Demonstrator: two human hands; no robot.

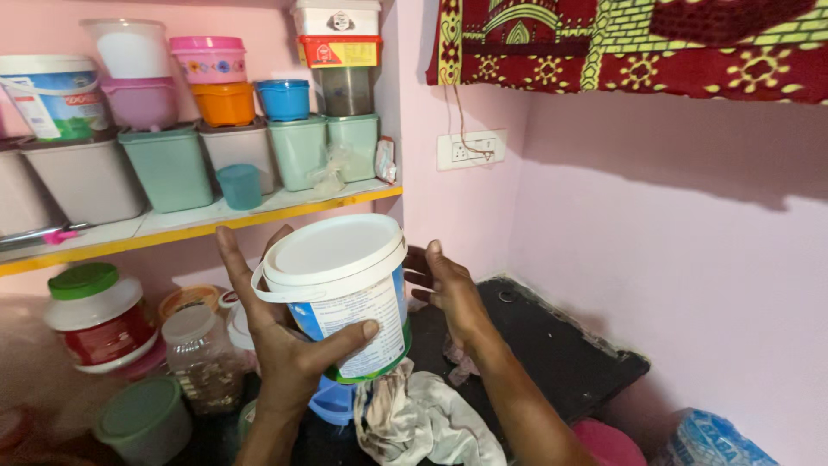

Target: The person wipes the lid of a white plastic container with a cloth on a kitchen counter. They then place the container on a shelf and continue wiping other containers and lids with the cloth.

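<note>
Left hand [289,358] clamps white lidded bucket [341,289] from below, tilted; right hand [448,289] open, fingers apart, steadying beside it above dark counter [552,345]

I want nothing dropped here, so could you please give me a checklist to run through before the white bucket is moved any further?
1. Left hand grip on the white bucket: ok, thumb across the label, fingers behind.
2. Right hand support: not ok, open beside the bucket, contact unclear.
3. Lid seated: ok, it sits flat on the rim.
4. Bucket's handle: ok, folded down against the side.
5. Space on the shelf: not ok, crowded with containers.
6. Bucket's weight or contents: cannot tell.
</note>
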